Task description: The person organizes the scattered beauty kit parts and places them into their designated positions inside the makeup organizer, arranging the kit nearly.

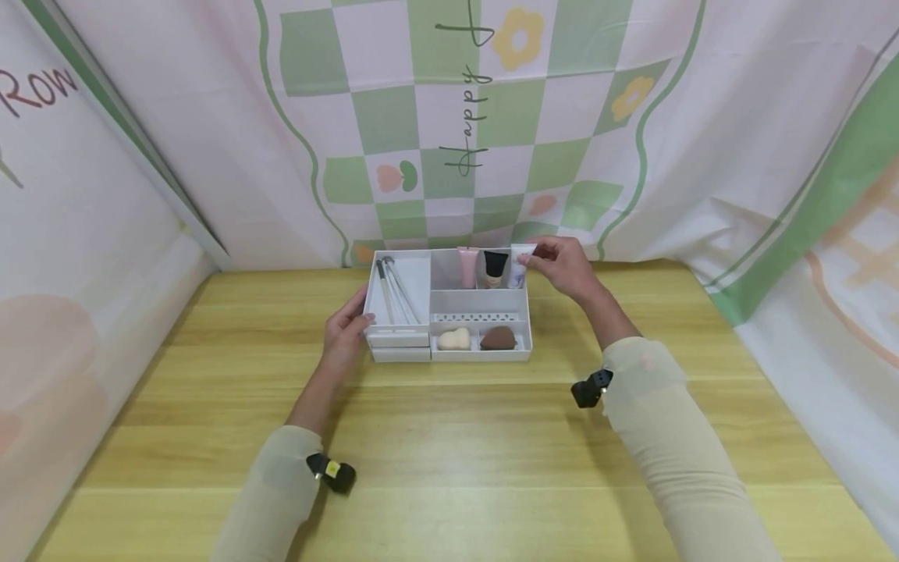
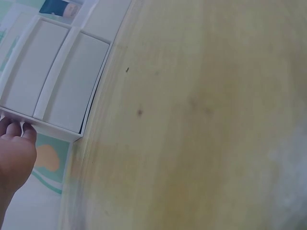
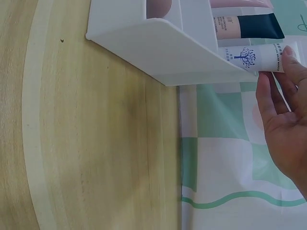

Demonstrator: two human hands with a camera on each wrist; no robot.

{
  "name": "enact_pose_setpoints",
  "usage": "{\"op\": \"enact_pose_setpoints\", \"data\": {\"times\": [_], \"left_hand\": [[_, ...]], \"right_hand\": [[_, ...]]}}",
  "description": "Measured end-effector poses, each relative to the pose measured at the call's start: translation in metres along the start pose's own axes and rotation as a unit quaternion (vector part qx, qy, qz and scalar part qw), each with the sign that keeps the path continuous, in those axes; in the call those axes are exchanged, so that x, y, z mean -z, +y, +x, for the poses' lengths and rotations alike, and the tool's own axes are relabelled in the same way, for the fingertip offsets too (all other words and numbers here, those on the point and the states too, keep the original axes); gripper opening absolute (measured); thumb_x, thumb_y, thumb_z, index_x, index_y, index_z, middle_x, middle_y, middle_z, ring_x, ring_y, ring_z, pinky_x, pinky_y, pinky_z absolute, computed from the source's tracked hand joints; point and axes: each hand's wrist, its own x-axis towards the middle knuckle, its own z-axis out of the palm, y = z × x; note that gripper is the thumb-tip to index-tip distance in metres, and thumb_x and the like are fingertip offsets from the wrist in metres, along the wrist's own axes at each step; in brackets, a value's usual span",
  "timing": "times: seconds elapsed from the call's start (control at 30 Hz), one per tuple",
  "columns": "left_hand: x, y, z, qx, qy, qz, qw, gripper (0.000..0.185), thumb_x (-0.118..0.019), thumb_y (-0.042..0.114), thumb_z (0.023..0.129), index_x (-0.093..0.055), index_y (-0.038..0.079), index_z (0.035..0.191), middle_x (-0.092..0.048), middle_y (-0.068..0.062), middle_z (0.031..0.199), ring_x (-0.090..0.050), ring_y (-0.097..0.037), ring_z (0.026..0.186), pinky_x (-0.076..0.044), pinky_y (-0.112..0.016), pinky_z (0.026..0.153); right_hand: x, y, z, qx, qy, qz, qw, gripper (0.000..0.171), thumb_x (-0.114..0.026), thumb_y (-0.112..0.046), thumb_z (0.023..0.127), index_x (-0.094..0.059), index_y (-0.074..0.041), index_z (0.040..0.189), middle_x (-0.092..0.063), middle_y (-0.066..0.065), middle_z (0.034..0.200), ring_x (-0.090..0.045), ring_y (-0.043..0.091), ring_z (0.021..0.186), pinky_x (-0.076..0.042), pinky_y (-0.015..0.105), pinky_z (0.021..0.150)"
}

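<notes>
A white cosmetics organizer (image 1: 480, 357) with compartments and two small drawers stands near the table's back edge. My left hand (image 1: 346, 331) holds it by its left side, the thumb over the upper edge; in the left wrist view the fingertips lie against that side. At the back right compartment, my right hand (image 1: 564, 267) pinches the top of a white tube (image 3: 261, 57) with a blue tree print, whose lower end is inside. Beside that tube stand a black-capped foundation tube (image 1: 495, 265) and a pink tube (image 1: 468, 268).
Makeup brushes (image 1: 395, 293) lie in the left compartment. A cream puff (image 1: 454, 339) and a brown makeup sponge (image 1: 499, 338) sit in the front sections. Behind the wooden table (image 1: 449, 453) hangs a checked curtain (image 1: 449, 117).
</notes>
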Motion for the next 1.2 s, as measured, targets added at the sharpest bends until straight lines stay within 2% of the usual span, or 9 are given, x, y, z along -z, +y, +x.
{"op": "enact_pose_setpoints", "data": {"times": [0.1,0.3,0.6,0.87,1.1,1.2], "left_hand": [[-0.0002,-0.0001,0.0003,0.0,0.001,-0.002,1.0,0.059,-0.044,-0.006,0.095,-0.033,-0.006,0.153,-0.03,-0.02,0.166,-0.029,-0.033,0.155,-0.047,-0.015,0.112],[-0.0019,0.001,0.0001,0.001,0.006,-0.008,1.0,0.06,-0.044,-0.006,0.095,-0.033,-0.006,0.153,-0.03,-0.02,0.166,-0.03,-0.032,0.155,-0.048,-0.012,0.109],[-0.0032,0.0022,-0.0011,0.003,0.006,-0.012,0.9999,0.06,-0.044,-0.006,0.095,-0.032,-0.006,0.153,-0.03,-0.02,0.166,-0.03,-0.033,0.155,-0.049,-0.013,0.109],[-0.0029,0.0023,-0.0014,-0.002,0.001,-0.009,1.0,0.06,-0.044,-0.005,0.094,-0.032,-0.006,0.153,-0.03,-0.02,0.165,-0.03,-0.034,0.155,-0.05,-0.012,0.107],[-0.0019,0.0006,-0.0009,-0.011,-0.003,0.006,0.9999,0.06,-0.043,-0.006,0.094,-0.032,-0.006,0.153,-0.028,-0.02,0.166,-0.028,-0.035,0.156,-0.04,-0.026,0.122],[-0.003,0.0011,-0.0013,-0.011,0.001,0.0,0.9999,0.06,-0.044,-0.006,0.095,-0.032,-0.006,0.153,-0.029,-0.02,0.166,-0.028,-0.034,0.156,-0.039,-0.026,0.122]], "right_hand": [[-0.0011,0.0024,0.0002,0.0,-0.003,-0.011,1.0,0.03,-0.069,-0.018,0.096,-0.071,0.003,0.118,-0.071,0.02,0.101,-0.064,0.015,0.085,-0.052,0.012,0.068],[-0.0039,0.0052,-0.0004,-0.01,-0.005,-0.019,1.0,0.03,-0.07,-0.019,0.096,-0.072,0.002,0.117,-0.074,0.02,0.105,-0.063,0.006,0.083,-0.054,0.014,0.07],[-0.0034,0.0054,-0.0014,-0.001,-0.016,-0.032,0.999,0.031,-0.071,-0.02,0.096,-0.072,0.003,0.116,-0.072,0.024,0.105,-0.06,0.004,0.08,-0.052,0.012,0.068],[-0.0017,0.0036,-0.0001,-0.004,-0.029,-0.041,0.999,0.033,-0.068,-0.02,0.097,-0.07,0.004,0.119,-0.071,0.025,0.106,-0.061,0.01,0.084,-0.051,0.013,0.069],[-0.0012,0.0045,0.0005,-0.004,-0.036,-0.043,0.998,0.035,-0.065,-0.02,0.099,-0.068,0.004,0.125,-0.07,0.027,0.114,-0.065,0.022,0.095,-0.051,0.01,0.073],[-0.0012,0.0055,0.0008,-0.002,-0.037,-0.046,0.998,0.036,-0.064,-0.02,0.1,-0.067,0.003,0.127,-0.07,0.027,0.116,-0.066,0.026,0.099,-0.051,0.009,0.074]]}}
